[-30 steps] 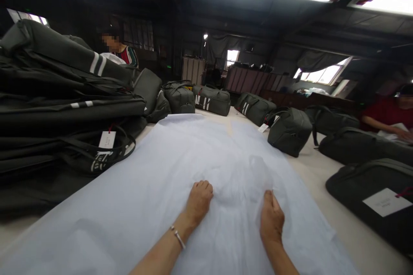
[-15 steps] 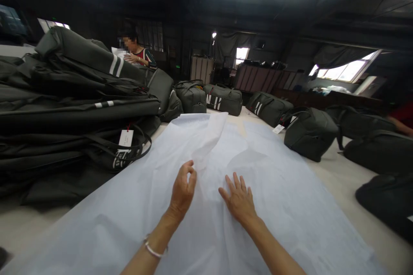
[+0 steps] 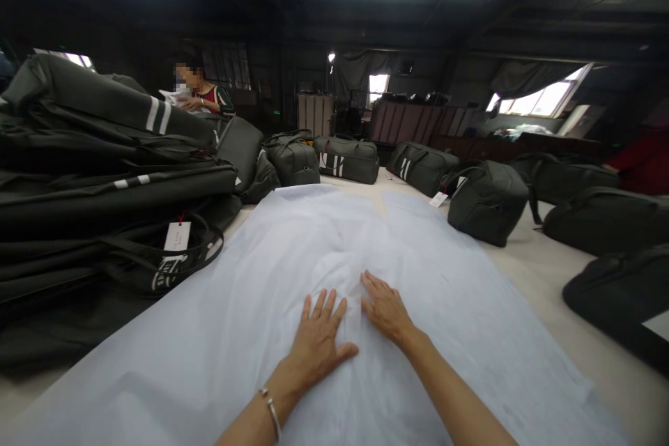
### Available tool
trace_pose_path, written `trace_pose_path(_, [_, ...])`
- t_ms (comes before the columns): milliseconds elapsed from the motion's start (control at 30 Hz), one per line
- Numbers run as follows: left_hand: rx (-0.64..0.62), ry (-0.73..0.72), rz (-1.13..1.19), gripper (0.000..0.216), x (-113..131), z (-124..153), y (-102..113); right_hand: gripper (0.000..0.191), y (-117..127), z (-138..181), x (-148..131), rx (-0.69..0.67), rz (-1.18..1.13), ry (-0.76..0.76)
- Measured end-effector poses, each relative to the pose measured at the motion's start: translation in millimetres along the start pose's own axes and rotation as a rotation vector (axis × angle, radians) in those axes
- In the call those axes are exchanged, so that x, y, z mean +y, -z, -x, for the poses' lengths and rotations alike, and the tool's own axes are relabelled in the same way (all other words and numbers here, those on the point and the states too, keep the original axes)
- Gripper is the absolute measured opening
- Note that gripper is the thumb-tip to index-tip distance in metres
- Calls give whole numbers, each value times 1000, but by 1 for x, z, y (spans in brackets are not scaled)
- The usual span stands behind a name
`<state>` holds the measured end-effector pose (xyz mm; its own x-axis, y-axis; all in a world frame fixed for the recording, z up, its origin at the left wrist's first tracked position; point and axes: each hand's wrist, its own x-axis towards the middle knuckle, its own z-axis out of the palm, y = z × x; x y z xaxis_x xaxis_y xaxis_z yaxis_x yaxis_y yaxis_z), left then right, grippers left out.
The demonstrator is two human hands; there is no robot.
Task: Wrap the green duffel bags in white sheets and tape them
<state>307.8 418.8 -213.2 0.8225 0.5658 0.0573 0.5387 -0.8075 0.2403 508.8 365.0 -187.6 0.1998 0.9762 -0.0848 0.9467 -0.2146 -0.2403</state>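
A wide white sheet of thin, paper-like material [image 3: 219,341] covers the table in front of me, with light creases along its middle. My left hand [image 3: 320,338] lies flat on it, fingers spread and thumb out to the side. Just to the right, my right hand [image 3: 385,306] rests on the same sheet near a central crease. Its fingers are stretched forward and slightly bent, with the thumb apart below them. Neither hand holds anything that I can see.
Dark green duffel bags lie in a high pile [image 3: 115,188] at the left, one with a white tag [image 3: 176,237]. More bags stand along the far edge [image 3: 345,159] and the right side [image 3: 488,202]. A co-worker [image 3: 201,94] holds white papers behind the pile; a red sleeve [image 3: 642,160] shows at right.
The raised flap of the sheet now lies flat. My left hand has gone from curled fingers to a spread palm on the sheet. My right hand has turned leftward. The view has shifted right.
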Motion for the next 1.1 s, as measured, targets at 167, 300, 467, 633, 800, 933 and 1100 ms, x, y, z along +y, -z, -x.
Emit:
trace_pose_path(167, [1, -42, 21, 71, 3, -4, 17, 63, -21, 12, -6, 80, 45, 11])
trace_pose_path(300, [87, -89, 35, 52, -1, -40, 18, 60, -43, 27, -13, 128, 25, -62])
trace_pose_path(467, [78, -131, 48, 63, -4, -53, 1, 54, -27, 13, 8, 161, -135, -154])
trace_pose_path(633, [134, -75, 75, 47, 7, -26, 4, 50, -19, -7, 28, 212, -208, -164])
trace_pose_path(800, [146, 31, 37, 11, 16, -24, 15, 49, -28, -17, 19, 343, -313, -261])
trace_pose_path(933, [134, -1, -13, 9, 17, -30, 13, 46, -22, -31, 10, 406, -316, -372])
trace_pose_path(1100, [96, -52, -82, 1, 18, -22, 8, 52, -23, -32, 7, 436, -295, -379])
